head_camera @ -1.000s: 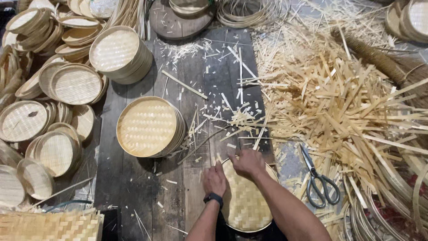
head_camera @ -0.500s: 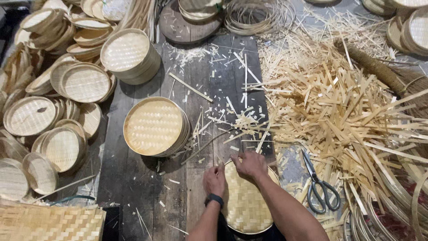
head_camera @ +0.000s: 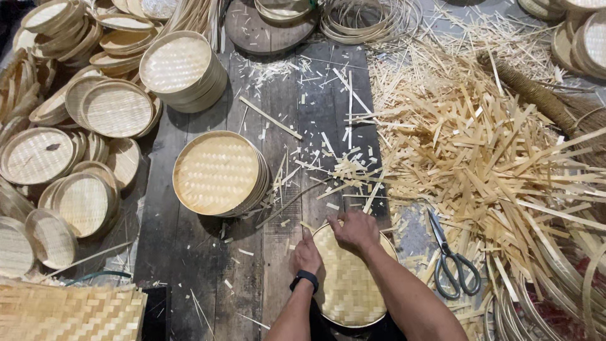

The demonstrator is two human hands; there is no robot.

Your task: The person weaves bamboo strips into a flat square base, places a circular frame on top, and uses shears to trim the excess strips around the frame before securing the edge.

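woven disc (head_camera: 348,287): round bamboo weave, flat on dark plank floor (head_camera: 189,252), low centre, just below both hands
left hand (head_camera: 307,256): fingers curled, pressing disc's left rim; black wristband
right hand (head_camera: 355,231): pinching disc's top edge
scissors (head_camera: 453,262): just right of disc
tray stack (head_camera: 218,173): up-left of disc
strip pile (head_camera: 492,151): up-right of disc

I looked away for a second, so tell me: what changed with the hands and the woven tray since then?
Very little. Both hands stay on the round woven tray: the left hand at its left rim, the right hand at its top edge. The view drifts slightly. The scissors, the stack of trays and the bamboo strips lie as before.
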